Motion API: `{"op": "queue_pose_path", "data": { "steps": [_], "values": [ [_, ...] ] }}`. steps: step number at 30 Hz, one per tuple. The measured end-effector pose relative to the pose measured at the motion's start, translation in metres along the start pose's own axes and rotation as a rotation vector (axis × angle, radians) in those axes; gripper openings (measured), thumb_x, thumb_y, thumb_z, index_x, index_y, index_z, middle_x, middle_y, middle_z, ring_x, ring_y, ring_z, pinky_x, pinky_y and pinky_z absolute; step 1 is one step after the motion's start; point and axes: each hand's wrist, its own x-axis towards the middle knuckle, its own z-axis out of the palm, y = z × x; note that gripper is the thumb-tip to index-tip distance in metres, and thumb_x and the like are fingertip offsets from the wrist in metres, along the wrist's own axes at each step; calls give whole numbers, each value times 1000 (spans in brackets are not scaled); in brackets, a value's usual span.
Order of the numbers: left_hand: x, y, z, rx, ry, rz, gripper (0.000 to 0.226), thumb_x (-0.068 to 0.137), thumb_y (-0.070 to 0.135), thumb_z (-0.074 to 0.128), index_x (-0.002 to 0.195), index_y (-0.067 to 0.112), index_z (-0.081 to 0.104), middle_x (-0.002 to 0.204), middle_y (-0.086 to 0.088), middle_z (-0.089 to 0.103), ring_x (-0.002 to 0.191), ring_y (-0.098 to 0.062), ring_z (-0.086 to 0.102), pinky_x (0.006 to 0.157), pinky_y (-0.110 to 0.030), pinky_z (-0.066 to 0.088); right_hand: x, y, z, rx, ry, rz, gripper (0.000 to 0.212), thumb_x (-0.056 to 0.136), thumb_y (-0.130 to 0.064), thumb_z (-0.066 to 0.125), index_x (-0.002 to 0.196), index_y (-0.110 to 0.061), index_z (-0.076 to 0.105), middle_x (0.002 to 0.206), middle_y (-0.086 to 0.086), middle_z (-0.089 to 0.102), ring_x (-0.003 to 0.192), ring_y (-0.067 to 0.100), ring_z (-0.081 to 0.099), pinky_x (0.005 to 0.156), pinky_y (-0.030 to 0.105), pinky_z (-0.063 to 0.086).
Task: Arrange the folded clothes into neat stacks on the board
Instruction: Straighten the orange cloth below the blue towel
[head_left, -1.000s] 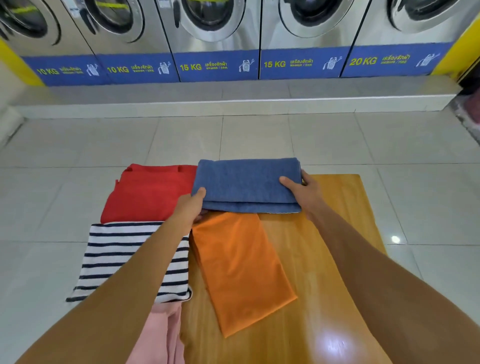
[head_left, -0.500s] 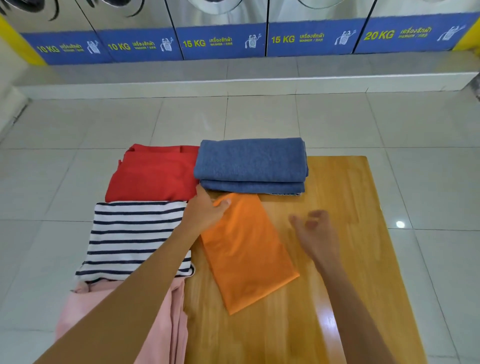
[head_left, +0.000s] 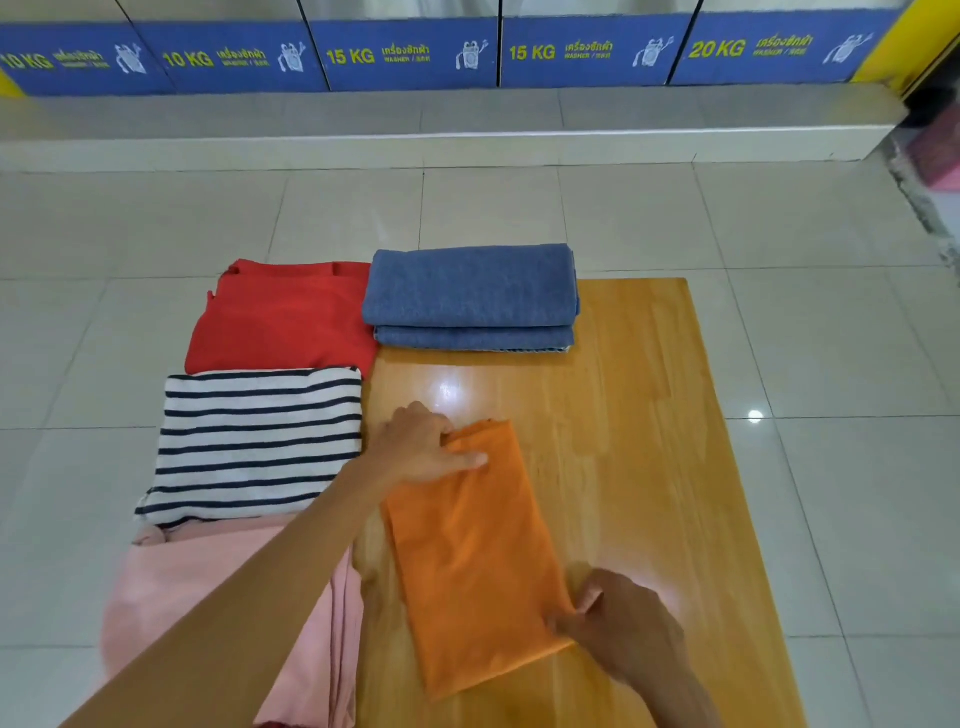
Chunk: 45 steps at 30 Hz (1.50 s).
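Observation:
A folded orange cloth (head_left: 472, 561) lies slanted on the wooden board (head_left: 649, 415). My left hand (head_left: 421, 447) grips its far left corner, thumb on top. My right hand (head_left: 618, 623) pinches its near right corner. At the board's far edge sits a folded blue denim piece (head_left: 470, 293). Along the left side lie a folded red garment (head_left: 283, 317), a striped black-and-white top (head_left: 254, 441) and a pink garment (head_left: 171, 587), partly hidden under my left forearm.
The board rests on a pale tiled floor (head_left: 831, 338). A row of washing machines with blue labels (head_left: 405, 52) stands on a raised step at the back. The board's right half shows bare wood.
Both hands left the blue denim piece and came back to the orange cloth. The left hand took its far corner, the right hand its near corner. The cloth has slid nearer to me.

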Motion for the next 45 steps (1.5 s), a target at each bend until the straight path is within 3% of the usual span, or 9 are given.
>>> {"op": "queue_pose_path", "data": {
  "steps": [5, 9, 12, 17, 23, 30, 35, 39, 45],
  "values": [
    [-9, 4, 13, -29, 181, -62, 39, 77, 51, 68, 96, 18, 55, 100, -2, 57, 103, -25, 57, 88, -42, 49, 23, -14, -6, 10, 245, -181, 18, 82, -45, 71, 92, -30, 70, 98, -5, 73, 97, 21, 70, 81, 35, 54],
    [-20, -5, 14, -337, 299, -211, 39, 87, 40, 63, 112, 14, 49, 98, -1, 59, 90, -21, 59, 66, -32, 46, 49, -10, -34, 358, 635, -59, 52, 84, -48, 72, 126, -22, 57, 119, 9, 62, 110, 34, 61, 89, 45, 52],
    [-34, -8, 22, -747, 292, -370, 49, 78, 39, 75, 111, 16, 48, 98, 2, 57, 91, -18, 60, 65, -29, 46, 52, -7, -29, 507, 473, 109, 66, 84, -60, 68, 124, -8, 62, 118, 14, 70, 118, 36, 61, 95, 42, 47],
    [-44, -9, 36, -976, 204, -357, 47, 79, 45, 76, 119, 24, 62, 94, 9, 63, 86, -11, 63, 71, -28, 52, 52, -29, -5, 669, 458, -44, 32, 87, -40, 71, 109, -17, 63, 103, 4, 73, 94, 27, 69, 85, 45, 57],
    [-34, -24, 6, -879, 305, -323, 47, 86, 46, 70, 121, 14, 64, 99, 4, 64, 89, -15, 63, 72, -27, 49, 81, -60, -35, 862, 450, -210, 20, 92, -33, 67, 97, -31, 48, 95, 6, 67, 83, 20, 61, 63, 31, 45],
    [17, -22, -25, -662, 601, -349, 31, 83, 28, 73, 65, 11, 53, 70, -3, 57, 80, -29, 64, 55, -30, 39, 119, -110, -74, 824, 499, -174, 31, 89, -29, 71, 115, -23, 56, 110, 6, 69, 93, 23, 69, 77, 43, 59],
    [30, -30, -18, -516, 545, -368, 28, 88, 24, 68, 96, -2, 61, 93, -18, 65, 83, -27, 58, 61, -31, 37, 129, -113, -70, 724, 481, -153, 37, 90, -29, 69, 123, -16, 56, 118, 5, 66, 102, 26, 66, 90, 46, 56],
    [16, -30, -19, -526, 537, -248, 14, 88, 19, 61, 92, 6, 59, 80, -3, 56, 84, -24, 58, 56, -25, 33, 126, -113, -68, 727, 509, -132, 38, 91, -26, 67, 124, -13, 55, 115, 6, 66, 102, 28, 66, 87, 44, 56],
    [-36, -54, -23, -749, 671, -109, 33, 92, 18, 63, 124, 12, 63, 115, 4, 65, 108, -13, 62, 96, -25, 46, 77, -133, -40, 590, 843, -214, 35, 88, -13, 63, 123, -12, 56, 123, 10, 60, 115, 32, 55, 95, 48, 46]
  ]
}}
